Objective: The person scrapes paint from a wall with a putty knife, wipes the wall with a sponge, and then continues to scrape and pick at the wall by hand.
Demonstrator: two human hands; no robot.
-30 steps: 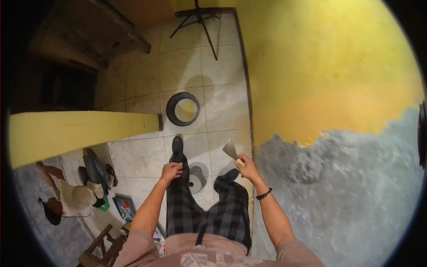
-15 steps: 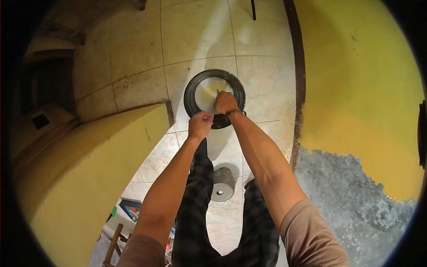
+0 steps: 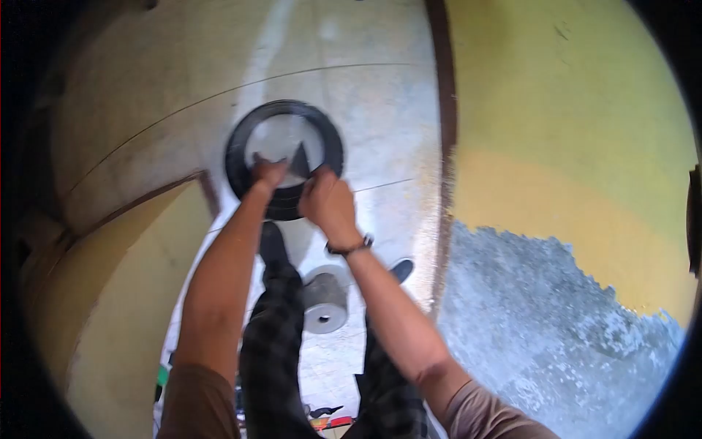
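A round black basin with a thick ribbed rim lies on the floor ahead of me, pale inside. Over its near side, my left hand reaches in with finger and thumb spread apart, just left of a dark, pointed triangular blade. My right hand is closed at the near right rim, at the lower end of that blade. The handle is hidden and blur softens the fingers. A dark band circles my right wrist.
Between my feet rests a grey cylinder with a hole in its end. A yellow wall with a bare grey patch runs along the right. A low yellow wall ends at the left. Colourful items lie below.
The view has shifted, so the basin appears further left. My left hand has moved from the near rim in over the basin and spread its fingers. My right hand has drawn back towards the near rim.
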